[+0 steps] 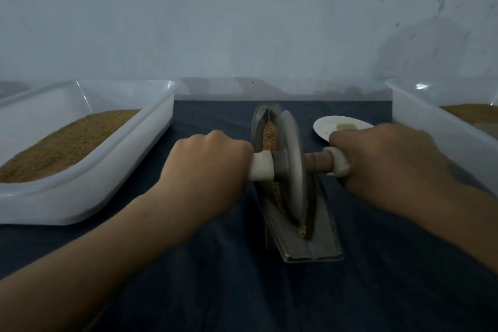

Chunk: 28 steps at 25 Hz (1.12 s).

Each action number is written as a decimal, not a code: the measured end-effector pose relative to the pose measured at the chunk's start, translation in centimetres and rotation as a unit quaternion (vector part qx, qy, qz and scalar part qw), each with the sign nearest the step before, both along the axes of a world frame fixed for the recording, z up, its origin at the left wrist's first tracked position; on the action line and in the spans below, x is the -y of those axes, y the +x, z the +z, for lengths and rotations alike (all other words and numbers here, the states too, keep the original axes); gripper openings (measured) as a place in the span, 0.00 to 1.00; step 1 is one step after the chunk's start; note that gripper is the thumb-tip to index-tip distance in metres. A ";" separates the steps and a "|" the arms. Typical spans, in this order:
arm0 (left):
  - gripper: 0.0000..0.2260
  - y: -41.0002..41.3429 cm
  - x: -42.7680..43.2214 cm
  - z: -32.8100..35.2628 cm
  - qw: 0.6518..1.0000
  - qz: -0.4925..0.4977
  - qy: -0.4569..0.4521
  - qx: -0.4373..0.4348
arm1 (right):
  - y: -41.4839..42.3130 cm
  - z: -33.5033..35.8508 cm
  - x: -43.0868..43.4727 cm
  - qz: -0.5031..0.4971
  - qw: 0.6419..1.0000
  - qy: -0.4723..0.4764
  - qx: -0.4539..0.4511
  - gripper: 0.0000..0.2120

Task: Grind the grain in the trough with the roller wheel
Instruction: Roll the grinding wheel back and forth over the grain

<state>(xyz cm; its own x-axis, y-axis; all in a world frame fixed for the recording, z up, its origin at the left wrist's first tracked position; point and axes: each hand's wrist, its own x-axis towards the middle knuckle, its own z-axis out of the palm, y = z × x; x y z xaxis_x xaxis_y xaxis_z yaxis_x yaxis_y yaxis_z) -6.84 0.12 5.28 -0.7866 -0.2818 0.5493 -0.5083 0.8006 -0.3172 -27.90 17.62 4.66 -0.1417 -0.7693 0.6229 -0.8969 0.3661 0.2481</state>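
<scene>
From the head camera, the roller wheel [293,170] stands upright in the trough [310,248] mid-bench [215,277]. The left hand [213,159] at its 9 o'clock and the right hand [377,153] at 3 o'clock each curl round a handle [318,163] end. The grain [269,135] toward 12 o'clock looks whole, so most of the grinding probably remains.

Dark-clothed table [242,291] carries: white tub [94,197] at left, metal trough [312,250] at centre, small plate [326,124] right of centre, second tub [431,127] at right edge
</scene>
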 end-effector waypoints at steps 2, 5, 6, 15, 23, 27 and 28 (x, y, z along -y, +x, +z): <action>0.15 -2.3 1.5 -0.4 0.997 0.065 0.036 0.017 | -0.4 0.6 3.4 -0.082 0.996 0.043 0.018 0.12; 0.04 -5.9 4.5 1.2 0.988 0.099 0.117 0.030 | -1.5 2.7 7.7 -0.117 0.987 0.090 0.069 0.07; 0.05 -6.1 4.7 1.4 0.984 0.097 0.142 0.040 | -1.7 2.9 7.9 -0.120 0.985 0.104 0.068 0.06; 0.17 -1.4 1.5 -0.9 0.999 0.032 0.027 0.030 | -0.2 0.6 2.2 -0.024 0.999 0.025 -0.027 0.08; 0.04 -4.8 3.3 1.4 0.993 0.069 0.074 0.055 | -1.5 1.5 5.5 -0.096 0.988 0.094 0.079 0.08; 0.26 -0.1 0.0 0.3 0.999 -0.029 0.001 -0.018 | -0.3 -0.1 -0.3 0.028 1.000 0.008 -0.012 0.07; 0.25 -0.6 0.1 0.6 0.999 -0.025 -0.009 -0.017 | -0.5 -0.2 -0.3 0.016 1.000 0.024 0.001 0.08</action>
